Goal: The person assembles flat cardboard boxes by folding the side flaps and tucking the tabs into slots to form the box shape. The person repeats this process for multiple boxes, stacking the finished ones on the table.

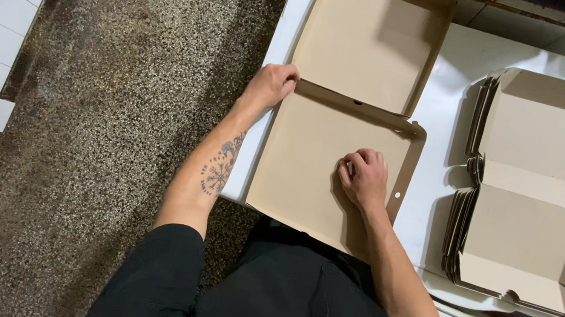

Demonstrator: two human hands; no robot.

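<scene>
Cardboard box (338, 126), brown and folded open, lay across the left end of a white table (434, 168), its far half tilted up. Left hand (270, 85) was closed on the box's left edge at the fold; right hand (364, 180), fingers curled, pressed the near panel. Stack of folded boxes (537, 193) sat just beside, to the right.

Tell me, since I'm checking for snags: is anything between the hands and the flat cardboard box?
Nothing visible. The left hand grips the cardboard box at its fold, and the right hand presses directly on its panel.
</scene>
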